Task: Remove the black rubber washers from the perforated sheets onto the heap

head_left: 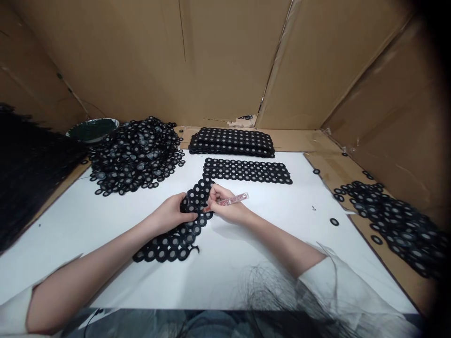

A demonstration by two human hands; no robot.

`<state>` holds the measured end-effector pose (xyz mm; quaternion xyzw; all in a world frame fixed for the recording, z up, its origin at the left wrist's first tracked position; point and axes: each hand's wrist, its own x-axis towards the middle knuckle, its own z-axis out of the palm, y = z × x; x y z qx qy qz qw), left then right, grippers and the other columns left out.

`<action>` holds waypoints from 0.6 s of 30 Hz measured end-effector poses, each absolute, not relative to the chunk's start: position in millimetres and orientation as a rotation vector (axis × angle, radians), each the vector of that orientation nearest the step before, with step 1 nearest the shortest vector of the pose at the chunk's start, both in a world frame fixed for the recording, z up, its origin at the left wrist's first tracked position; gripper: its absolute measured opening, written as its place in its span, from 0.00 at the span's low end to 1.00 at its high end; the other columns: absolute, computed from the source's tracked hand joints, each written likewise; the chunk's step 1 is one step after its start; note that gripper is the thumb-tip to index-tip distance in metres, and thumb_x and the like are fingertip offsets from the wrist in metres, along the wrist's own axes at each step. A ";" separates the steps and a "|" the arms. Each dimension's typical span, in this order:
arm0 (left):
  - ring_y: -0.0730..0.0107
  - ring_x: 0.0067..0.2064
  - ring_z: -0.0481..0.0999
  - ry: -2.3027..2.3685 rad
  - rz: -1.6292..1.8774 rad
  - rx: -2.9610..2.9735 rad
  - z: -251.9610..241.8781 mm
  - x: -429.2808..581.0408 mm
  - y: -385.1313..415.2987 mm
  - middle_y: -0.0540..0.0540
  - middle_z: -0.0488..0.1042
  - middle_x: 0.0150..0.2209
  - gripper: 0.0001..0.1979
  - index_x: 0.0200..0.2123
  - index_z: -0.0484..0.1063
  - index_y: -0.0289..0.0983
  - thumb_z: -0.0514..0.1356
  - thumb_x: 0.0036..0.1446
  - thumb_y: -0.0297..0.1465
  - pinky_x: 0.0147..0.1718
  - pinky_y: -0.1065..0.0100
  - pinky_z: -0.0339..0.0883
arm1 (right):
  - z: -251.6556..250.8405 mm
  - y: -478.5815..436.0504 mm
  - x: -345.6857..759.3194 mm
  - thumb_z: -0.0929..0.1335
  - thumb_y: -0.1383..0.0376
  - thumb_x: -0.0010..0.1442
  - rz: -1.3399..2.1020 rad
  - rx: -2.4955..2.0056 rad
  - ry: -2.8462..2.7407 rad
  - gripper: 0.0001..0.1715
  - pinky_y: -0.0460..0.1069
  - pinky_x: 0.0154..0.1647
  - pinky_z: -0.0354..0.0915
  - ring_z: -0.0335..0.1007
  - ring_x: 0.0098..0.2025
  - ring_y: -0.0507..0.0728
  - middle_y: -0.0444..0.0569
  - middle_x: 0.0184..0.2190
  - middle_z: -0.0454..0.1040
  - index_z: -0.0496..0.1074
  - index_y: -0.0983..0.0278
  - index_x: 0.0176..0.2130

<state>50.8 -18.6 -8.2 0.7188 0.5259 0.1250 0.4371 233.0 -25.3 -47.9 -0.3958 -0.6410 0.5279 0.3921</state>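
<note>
My left hand grips a strip of joined black rings, thumb on top and fingers at its far edge. The strip runs from the near left up to the middle of the white table, with pale centres showing through its rings. In my right hand is a slim clear pen-shaped tool with red lettering, pinched near its front end. Its reddish front part points left at the strip, close to my left thumb. Whether the tip touches the rings I cannot tell. A loose curl of black material sticks out at the strip's near end.
Beyond the hands lie a flat panel of joined rings and a thicker stack. Heaps of loose rings stand at left and right. A bowl with dark contents sits back left. Cardboard walls enclose the white tabletop.
</note>
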 end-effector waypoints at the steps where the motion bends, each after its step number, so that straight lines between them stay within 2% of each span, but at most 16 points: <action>1: 0.61 0.37 0.70 1.317 0.322 1.810 -8.3 51.7 -19.3 0.47 0.72 0.35 0.16 0.35 0.65 0.35 0.58 0.40 0.35 0.36 0.64 0.62 | -47.9 -24.9 232.9 0.61 0.69 0.50 1.343 -1.008 -1.621 0.08 0.44 0.25 0.58 0.65 0.27 0.50 0.41 0.24 0.60 0.53 0.62 0.25; 6: 0.64 0.34 0.70 1.366 0.355 1.844 -10.2 53.5 -20.8 0.50 0.69 0.30 0.13 0.32 0.61 0.36 0.57 0.41 0.33 0.32 0.66 0.62 | -48.0 -23.4 233.2 0.60 0.69 0.50 1.345 -1.004 -1.635 0.07 0.44 0.24 0.57 0.65 0.26 0.49 0.40 0.23 0.59 0.52 0.62 0.25; 11: 0.66 0.31 0.70 1.440 0.390 1.781 -13.4 53.6 -22.8 0.52 0.68 0.28 0.18 0.37 0.57 0.38 0.58 0.40 0.33 0.30 0.66 0.62 | -46.2 -26.0 231.2 0.60 0.68 0.51 1.253 -1.071 -1.759 0.07 0.43 0.21 0.53 0.59 0.22 0.47 0.40 0.22 0.58 0.52 0.62 0.26; 14: 0.65 0.30 0.69 1.513 0.388 1.783 -14.1 56.3 -28.0 0.52 0.68 0.27 0.18 0.37 0.57 0.37 0.57 0.40 0.32 0.29 0.66 0.61 | -43.7 -28.1 229.0 0.59 0.69 0.50 1.111 -1.142 -1.840 0.07 0.43 0.21 0.52 0.54 0.20 0.47 0.39 0.20 0.57 0.51 0.62 0.25; 18: 0.62 0.35 0.71 1.479 0.454 1.692 -12.6 60.9 -34.8 0.49 0.70 0.31 0.17 0.36 0.60 0.36 0.56 0.39 0.31 0.32 0.65 0.63 | -39.0 -30.6 227.3 0.59 0.69 0.50 1.022 -1.148 -1.893 0.07 0.43 0.20 0.50 0.52 0.19 0.46 0.38 0.18 0.56 0.50 0.62 0.25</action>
